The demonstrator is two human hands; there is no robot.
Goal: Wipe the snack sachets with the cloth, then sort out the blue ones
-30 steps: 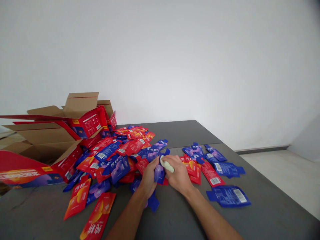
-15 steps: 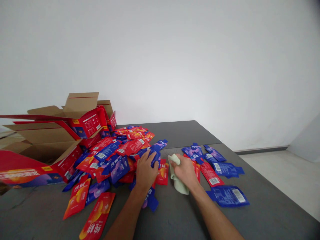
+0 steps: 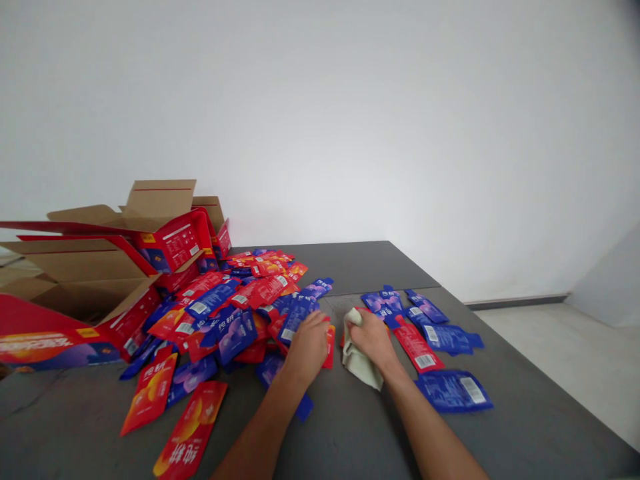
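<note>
My right hand (image 3: 371,339) is closed around a crumpled pale cloth (image 3: 361,367), whose loose end hangs down onto the dark table. To its left, my left hand (image 3: 309,345) has its fingers curled over the upper part of a red pouch (image 3: 331,347) with orange fruit print. Most of that pouch is hidden beneath the hand. Just behind the left hand lies a blue pouch (image 3: 297,319), on the edge of a heap of red and blue pouches (image 3: 235,333). Under the left forearm another blue pouch (image 3: 304,408) is partly covered.
Open red cardboard boxes (image 3: 125,320) stand at the left with their flaps up. Several pouches lie spread at the right, among them a red one (image 3: 417,347) and a blue one (image 3: 453,391). Two red pouches (image 3: 193,427) lie near the front left. A white wall (image 3: 320,133) rises behind the table.
My left hand has left the blue pouch on the heap and shifted right and toward me, onto the red pouch. The cloth in my right hand has moved slightly and spread a little.
</note>
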